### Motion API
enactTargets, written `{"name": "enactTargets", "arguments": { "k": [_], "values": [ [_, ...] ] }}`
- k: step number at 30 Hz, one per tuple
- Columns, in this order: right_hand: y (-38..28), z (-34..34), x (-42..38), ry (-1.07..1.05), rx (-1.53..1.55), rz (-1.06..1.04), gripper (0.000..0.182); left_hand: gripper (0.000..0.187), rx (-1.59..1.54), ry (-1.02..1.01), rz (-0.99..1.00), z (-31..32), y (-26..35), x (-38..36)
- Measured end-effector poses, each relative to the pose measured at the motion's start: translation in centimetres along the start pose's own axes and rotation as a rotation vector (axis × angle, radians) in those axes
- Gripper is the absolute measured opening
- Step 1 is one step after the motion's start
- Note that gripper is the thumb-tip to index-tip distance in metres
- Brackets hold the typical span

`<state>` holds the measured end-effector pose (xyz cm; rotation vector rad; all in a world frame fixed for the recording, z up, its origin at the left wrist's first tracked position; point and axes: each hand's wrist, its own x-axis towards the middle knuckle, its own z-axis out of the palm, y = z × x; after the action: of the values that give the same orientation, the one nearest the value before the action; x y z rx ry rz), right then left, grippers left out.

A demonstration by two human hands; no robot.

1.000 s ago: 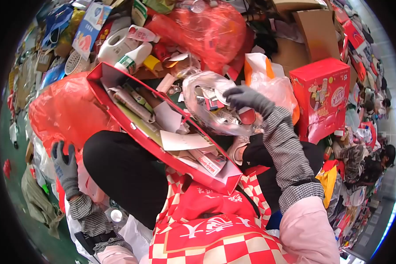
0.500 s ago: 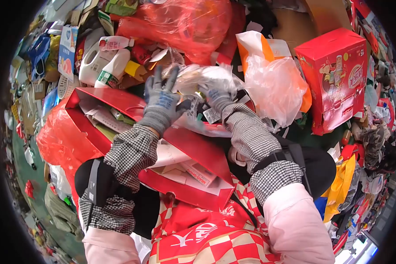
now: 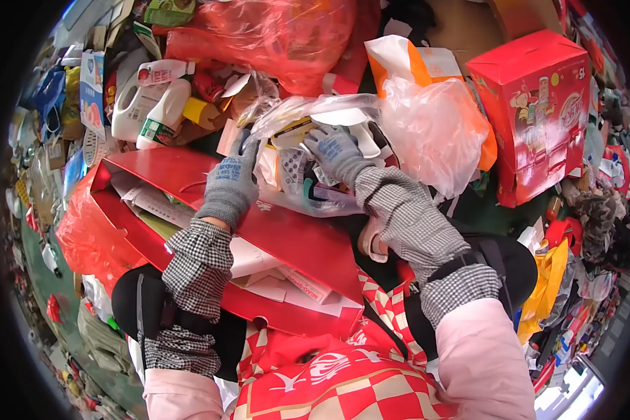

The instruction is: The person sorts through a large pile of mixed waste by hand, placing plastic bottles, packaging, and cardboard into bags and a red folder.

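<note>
A clear plastic bag [image 3: 315,106] lies in front of me, its mouth spread over mixed contents. Inside are a grey blister pack [image 3: 292,170], a white scoop-like piece [image 3: 362,133] and several small cartons and dark items. My left hand [image 3: 232,180], in a grey knit glove, rests at the bag's left edge with its fingers stretched upward; its thumb is hard to see. Over the contents, my gloved right hand [image 3: 337,154] has its fingers apart, touching items in the bag. A red box [image 3: 287,238] with papers inside lies open below both hands, across my lap.
White plastic bottles [image 3: 164,115] stand at upper left beneath a large red plastic bag [image 3: 273,42]. To the right are a pale pink plastic bag [image 3: 434,133] and a red carton [image 3: 532,119]. Piled waste surrounds me, including a yellow bag [image 3: 542,290] at lower right.
The bag's mouth has spread wider, uncovering the blister pack and white piece. My left hand has moved left and down, its fingers closer together. My right hand has shifted slightly over the contents.
</note>
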<state>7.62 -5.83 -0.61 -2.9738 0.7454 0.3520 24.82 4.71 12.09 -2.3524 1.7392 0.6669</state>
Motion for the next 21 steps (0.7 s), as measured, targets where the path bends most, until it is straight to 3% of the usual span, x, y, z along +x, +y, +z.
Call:
{"name": "enactTargets", "arguments": {
  "k": [2,4,5,7,9,11,13,15,16,19,20,21],
  "values": [
    [-0.3,4.9,0.7,0.152,-0.018,0.159,0.034,0.064,-0.008,-0.008,0.026,0.2,-0.4,-0.4],
    [0.2,5.3,2.8,-0.065,0.044,0.296,0.037,0.064,-0.013,-0.003,0.029,0.5,-0.7,-0.5],
    [0.2,5.0,2.8,-0.016,-0.016,0.337,0.039,0.064,-0.016,-0.002,0.032,0.6,-0.9,-0.6],
    [1.5,1.9,1.4,-0.243,0.313,0.327,0.05,0.061,-0.054,0.03,0.058,0.9,-1.2,-0.6],
    [2.9,-0.8,-0.3,-0.105,0.537,0.382,0.062,0.06,-0.044,0.053,0.107,1.2,-1.4,-0.4],
    [4.5,-0.2,-2.0,-0.003,1.077,0.484,0.065,0.059,-0.071,0.079,0.133,1.3,-1.2,-0.4],
    [4.9,-0.8,-2.1,0.02,0.812,0.463,0.066,0.059,-0.064,0.085,0.144,1.2,-1.1,-0.3],
    [5.0,-2.4,-2.6,0.09,1.283,0.495,0.064,0.059,-0.084,0.017,0.118,0.5,-0.7,-0.4],
    [4.1,-2.9,-2.5,0.207,1.534,0.444,0.052,0.06,-0.097,-0.014,0.103,0.2,-0.6,-0.5],
    [2.8,-6.2,-4.7,0.176,1.854,0.359,0.04,0.054,-0.172,0.096,0.147,0.7,-0.9,-0.4],
    [1.6,-6.0,-4.7,0.304,2.092,0.275,0.034,0.047,-0.255,0.138,0.174,0.9,-1.1,-0.2],
    [1.4,-6.1,-5.1,0.297,1.927,0.304,0.035,0.045,-0.291,0.236,0.23,1.1,-1.3,0.0]
  ]
}}
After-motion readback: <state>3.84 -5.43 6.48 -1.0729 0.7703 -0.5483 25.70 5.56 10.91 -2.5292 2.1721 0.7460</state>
